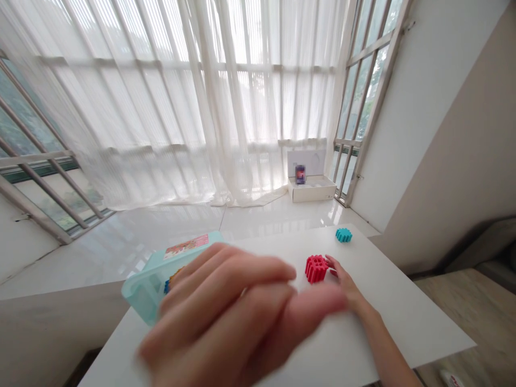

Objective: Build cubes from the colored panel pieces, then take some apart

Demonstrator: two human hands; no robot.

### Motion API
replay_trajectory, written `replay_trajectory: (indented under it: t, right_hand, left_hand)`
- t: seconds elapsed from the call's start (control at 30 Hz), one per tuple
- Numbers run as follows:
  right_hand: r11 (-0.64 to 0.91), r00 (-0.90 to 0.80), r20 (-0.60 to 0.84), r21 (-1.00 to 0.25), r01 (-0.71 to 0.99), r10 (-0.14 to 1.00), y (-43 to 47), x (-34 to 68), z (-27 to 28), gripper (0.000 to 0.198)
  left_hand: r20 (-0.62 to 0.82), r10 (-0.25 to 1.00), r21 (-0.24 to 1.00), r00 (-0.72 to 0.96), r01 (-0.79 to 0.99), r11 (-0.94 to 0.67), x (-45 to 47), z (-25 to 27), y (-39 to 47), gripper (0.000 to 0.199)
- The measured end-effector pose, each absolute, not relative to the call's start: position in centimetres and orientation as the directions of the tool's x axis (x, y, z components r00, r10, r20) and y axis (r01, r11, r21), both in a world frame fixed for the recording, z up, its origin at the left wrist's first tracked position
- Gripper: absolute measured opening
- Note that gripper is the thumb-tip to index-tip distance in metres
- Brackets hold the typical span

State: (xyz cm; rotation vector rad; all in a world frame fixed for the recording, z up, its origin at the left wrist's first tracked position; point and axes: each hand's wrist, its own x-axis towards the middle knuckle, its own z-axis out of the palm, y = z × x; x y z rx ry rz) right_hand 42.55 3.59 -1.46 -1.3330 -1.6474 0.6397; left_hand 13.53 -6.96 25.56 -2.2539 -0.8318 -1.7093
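Note:
My left hand (229, 312) is raised close to the camera and fills the lower middle of the view, slightly blurred. Its fingers are bent, the thumb points right apart from them, and nothing shows between them. On the white table (403, 317) stands a cluster of red toothed plastic building blocks (316, 268) with a grid face on top. My right hand (339, 272) grips that cluster at its right side with the fingertips. Farther back lies a teal toothed block (344, 235) by itself.
A translucent mint plastic box (141, 293) with a picture label stands at the table's left, partly hidden by my left hand; blue and yellow pieces show in it. Behind the table, an open white box (312, 193) holding up a phone-like item (300, 174) sits near the curtain (226, 107).

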Motion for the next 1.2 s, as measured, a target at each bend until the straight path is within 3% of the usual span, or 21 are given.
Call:
replay_trajectory:
  t: [0.07, 0.13, 0.23, 0.37, 0.53, 0.7, 0.83, 1.2]
  right_hand:
    - [0.295, -0.023, 0.328, -0.815, 0.498, 0.945, 3.4, 42.4, -1.6, 0.072]
    - [0.282, 0.002, 0.335, -0.795, 0.537, 0.942, 3.0, 42.1, -1.8, 0.074]
    - [0.192, 0.105, 0.335, -0.741, 0.644, 0.936, 2.1, 41.0, -2.4, 0.081]
    - [0.040, 0.245, 0.359, -0.630, 0.775, 0.901, 1.2, 38.7, -2.7, 0.082]
    - [-0.054, 0.275, 0.391, -0.490, 0.870, 0.879, 1.3, 36.9, -2.1, 0.074]
    - [-0.106, 0.303, 0.394, -0.448, 0.888, 0.868, 1.7, 36.8, -1.5, 0.062]
    - [-0.120, 0.321, 0.389, -0.460, 0.880, 0.863, 1.8, 37.1, -1.6, 0.055]
    - [-0.168, 0.404, 0.292, -0.593, 0.788, 0.867, 4.3, 42.8, -1.3, 0.069]
  left_hand:
    - [0.931, 0.293, 0.132, 0.218, 0.548, -0.826, 15.4, 25.0, -3.6, 0.020]
    - [0.852, 0.409, 0.167, 0.327, 0.572, -0.803, 16.5, 22.9, -0.4, 0.026]
    - [0.645, 0.601, 0.255, 0.472, 0.608, -0.752, 16.8, 19.1, 2.7, 0.014]
    - [0.495, 0.648, 0.238, 0.579, 0.627, -0.742, 16.3, 16.2, 3.8, 0.025]
    - [0.595, 0.694, 0.315, 0.406, 0.676, -0.666, 13.3, 14.1, 3.4, 0.014]
    - [0.688, 0.685, 0.355, 0.241, 0.711, -0.607, 8.0, 11.2, 3.4, 0.012]
    - [0.718, 0.673, 0.358, 0.178, 0.735, -0.576, 4.6, 8.8, 3.3, 0.012]
    - [0.744, 0.662, 0.397, 0.091, 0.736, -0.548, 1.2, 3.3, 2.3, 0.012]
